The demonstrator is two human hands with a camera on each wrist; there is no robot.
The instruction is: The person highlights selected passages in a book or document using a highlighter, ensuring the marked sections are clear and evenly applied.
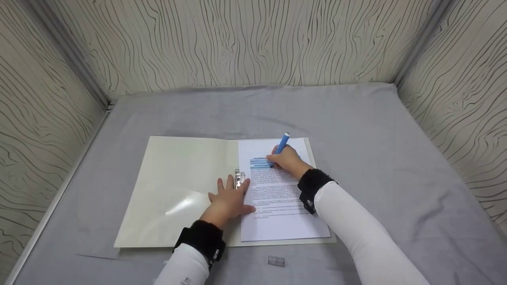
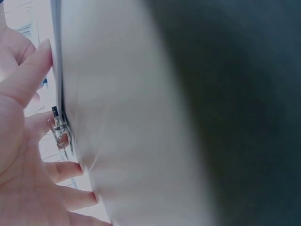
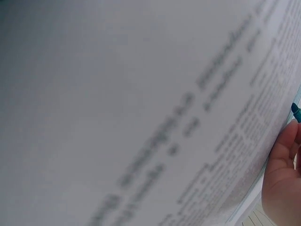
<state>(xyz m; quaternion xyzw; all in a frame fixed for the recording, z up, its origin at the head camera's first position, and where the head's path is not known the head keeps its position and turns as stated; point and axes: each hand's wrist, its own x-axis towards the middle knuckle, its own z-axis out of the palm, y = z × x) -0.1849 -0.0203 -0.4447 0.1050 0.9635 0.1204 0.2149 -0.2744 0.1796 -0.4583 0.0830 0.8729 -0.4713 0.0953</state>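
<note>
A grey-clothed worktop (image 1: 376,130) is enclosed by wood-grain panels. An open folder (image 1: 174,186) is pressed flat by the left hand (image 1: 229,198), fingers spread beside the metal clip (image 1: 238,179). Just right of it, a blue highlighter (image 1: 282,144) is gripped upright by the right hand (image 1: 287,160), tip on the printed sheet (image 1: 281,213).

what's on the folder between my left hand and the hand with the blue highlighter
In the head view, printed sheet fills the stretch between the left hand and right hand; the metal clip sits at the left fingertips.
</note>
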